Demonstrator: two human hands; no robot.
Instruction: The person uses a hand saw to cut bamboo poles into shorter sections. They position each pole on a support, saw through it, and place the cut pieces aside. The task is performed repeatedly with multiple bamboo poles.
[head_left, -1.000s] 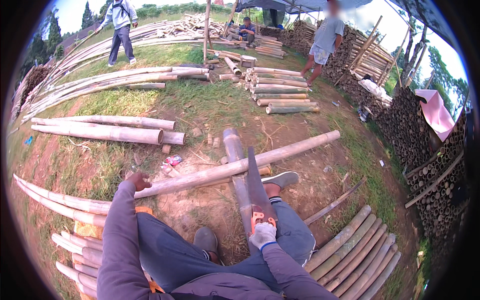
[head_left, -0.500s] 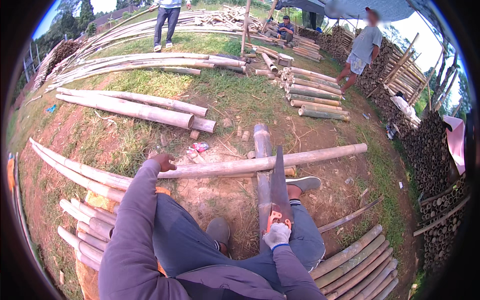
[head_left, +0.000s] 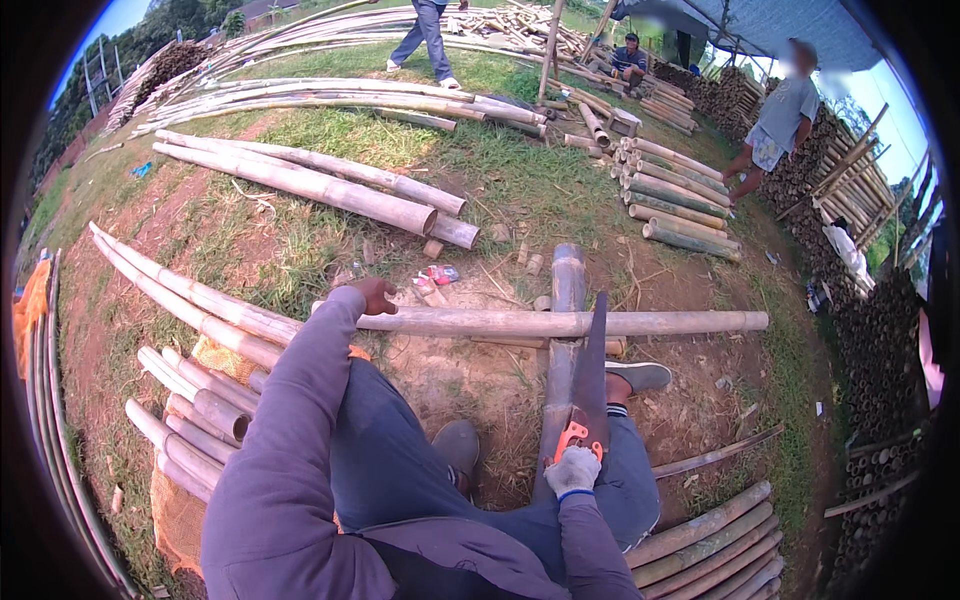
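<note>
Far walker in dark trousers (head_left: pixel 425 40) had stepped R since a sec ago. Bare L hand (head_left: pixel 376 296) lay on a pale, round bamboo pole (head_left: pixel 680 323), fingers loosely spread; white-gloved R hand (head_left: pixel 573 470) gripped an orange-handled, dark-bladed saw (head_left: pixel 593 380). Pole, across a grey-brown bamboo support (head_left: pixel 560 390), looked stiff, lightish, prob. rolly; best held nr the crossing.

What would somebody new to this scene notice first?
Probably the orange-handled handsaw at center right, gripped by the gloved right hand, its blade passing across the long bamboo pole. The bare left hand shows by that pole's left part. Beyond, toward the upper right, stacked bamboo lengths stand out on the ground.
</note>
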